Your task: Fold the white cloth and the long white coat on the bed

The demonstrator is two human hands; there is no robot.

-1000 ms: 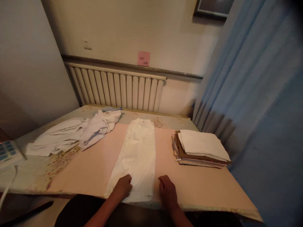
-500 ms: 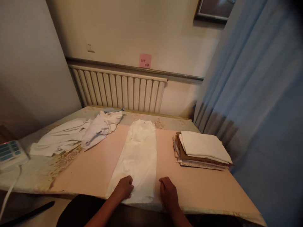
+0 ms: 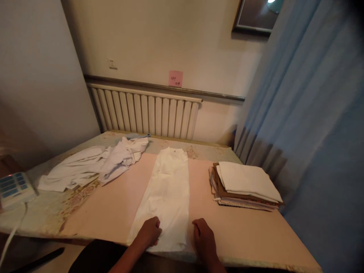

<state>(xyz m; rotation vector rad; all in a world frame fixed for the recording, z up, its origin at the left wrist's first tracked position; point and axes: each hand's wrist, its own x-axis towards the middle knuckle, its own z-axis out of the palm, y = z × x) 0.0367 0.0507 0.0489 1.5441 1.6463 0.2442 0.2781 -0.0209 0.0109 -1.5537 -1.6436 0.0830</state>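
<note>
A white garment (image 3: 166, 189), folded into a long strip with its collar end at the far side, lies flat on a pink sheet (image 3: 113, 201). My left hand (image 3: 150, 231) is curled into a fist over the garment's near left part, and no cloth shows pulled up in it. Just off the right edge of the garment, my right hand (image 3: 204, 239) is also closed, thumb on top, over the pink sheet near the front edge. Nothing shows in its fingers, though their undersides are hidden.
Rumpled white clothes (image 3: 93, 165) lie at the back left. To the right is a stack of folded clothes (image 3: 247, 184), white on top. A white power strip (image 3: 17, 189) with a cord sits at the far left. A blue curtain (image 3: 307, 125) hangs along the right side.
The view has tilted up slightly, so everything sits a little lower in the picture. Both hands keep their places by the garment, still closed.
</note>
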